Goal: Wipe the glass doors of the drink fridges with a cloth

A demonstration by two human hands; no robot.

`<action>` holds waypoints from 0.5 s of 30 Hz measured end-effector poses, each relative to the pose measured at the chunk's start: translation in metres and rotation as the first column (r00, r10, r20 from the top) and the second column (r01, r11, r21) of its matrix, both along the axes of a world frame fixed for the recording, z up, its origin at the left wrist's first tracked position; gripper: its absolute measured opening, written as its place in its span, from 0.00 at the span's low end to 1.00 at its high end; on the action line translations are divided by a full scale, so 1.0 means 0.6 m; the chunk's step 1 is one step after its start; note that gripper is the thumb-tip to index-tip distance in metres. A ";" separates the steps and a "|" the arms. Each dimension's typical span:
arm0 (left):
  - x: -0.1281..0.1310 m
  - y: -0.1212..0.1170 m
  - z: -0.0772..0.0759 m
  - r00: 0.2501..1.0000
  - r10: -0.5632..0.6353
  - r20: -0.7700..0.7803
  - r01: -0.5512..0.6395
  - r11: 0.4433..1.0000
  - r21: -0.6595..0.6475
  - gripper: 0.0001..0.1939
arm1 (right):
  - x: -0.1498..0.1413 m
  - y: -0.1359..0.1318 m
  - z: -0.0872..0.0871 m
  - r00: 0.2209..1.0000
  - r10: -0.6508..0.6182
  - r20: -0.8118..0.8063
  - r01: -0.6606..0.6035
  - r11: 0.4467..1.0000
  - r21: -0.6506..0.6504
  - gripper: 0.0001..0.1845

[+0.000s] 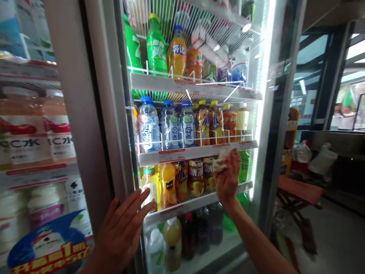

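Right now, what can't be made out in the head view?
All in the head view:
Behind the cloth: hidden by it and the right hand.
Left hand: palm hidden by its own back, so any contact there can't be told.
Price strip: small print too small and blurred.
Dark bottles: labels lost in dimness.
Left forearm: cut off by the bottom edge.
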State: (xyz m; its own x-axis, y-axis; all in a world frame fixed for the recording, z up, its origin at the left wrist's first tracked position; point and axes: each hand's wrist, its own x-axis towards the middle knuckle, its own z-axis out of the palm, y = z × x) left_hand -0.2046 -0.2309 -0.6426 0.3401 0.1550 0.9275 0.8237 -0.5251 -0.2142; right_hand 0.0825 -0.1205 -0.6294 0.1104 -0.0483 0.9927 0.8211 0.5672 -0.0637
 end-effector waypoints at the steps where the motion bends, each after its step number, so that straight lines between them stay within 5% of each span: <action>1: 0.002 0.000 0.000 1.000 0.002 0.005 -0.002 1.000 0.002 0.19 | -0.032 -0.012 -0.010 0.998 -0.003 0.070 0.002 1.000 0.020 0.30; 3: 0.006 -0.002 0.001 1.000 0.028 -0.004 -0.028 1.000 0.001 0.21 | -0.070 -0.029 -0.028 0.945 -0.002 0.328 -0.007 1.000 0.028 0.30; 5: 0.008 -0.006 0.004 0.995 0.089 -0.044 -0.089 0.996 -0.002 0.22 | -0.050 -0.031 -0.030 0.900 -0.014 0.436 -0.011 0.998 0.056 0.29; 8: 0.008 -0.013 0.010 0.964 0.226 -0.140 -0.225 0.974 0.020 0.24 | 0.051 -0.001 -0.013 0.993 -0.062 0.105 0.054 0.996 0.078 0.28; 11: 0.020 -0.021 0.016 0.921 0.339 -0.191 -0.336 0.941 0.050 0.26 | 0.098 0.022 -0.023 0.968 -0.060 -0.242 0.064 0.998 0.010 0.27; 13: 0.045 -0.023 0.019 0.917 0.362 -0.165 -0.355 0.932 0.073 0.27 | 0.067 0.008 -0.045 0.989 -0.002 -0.148 -0.001 1.000 -0.022 0.29; 15: 0.080 -0.018 0.019 0.935 0.320 -0.154 -0.312 0.947 0.076 0.30 | 0.021 -0.017 -0.062 0.978 0.085 0.190 -0.072 0.995 -0.074 0.29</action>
State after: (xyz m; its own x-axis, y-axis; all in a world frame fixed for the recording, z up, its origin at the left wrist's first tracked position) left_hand -0.1564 -0.2420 -0.6314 0.4271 0.2344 0.8733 0.8974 -0.2284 -0.3776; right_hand 0.0951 -0.1305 -0.6666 -0.0827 0.0196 0.9964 0.7744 0.6305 0.0519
